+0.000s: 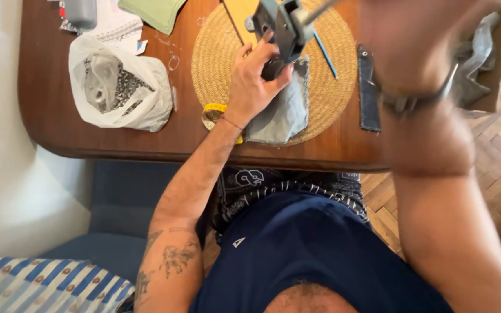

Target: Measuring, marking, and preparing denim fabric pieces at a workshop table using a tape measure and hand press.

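My left hand rests on a round woven mat, with its fingers against the base of a grey metal press tool and on a folded piece of grey denim. My right hand is raised close to the camera and blurred, above the tool's lever; whether it grips the lever cannot be told. A watch is on my right wrist. A yellow tape measure lies under my left wrist.
A brown wooden table carries a white plastic bag, a green cloth, a blue pencil, a dark denim strip and a cardboard box with grey fabric. A striped cushion lies lower left.
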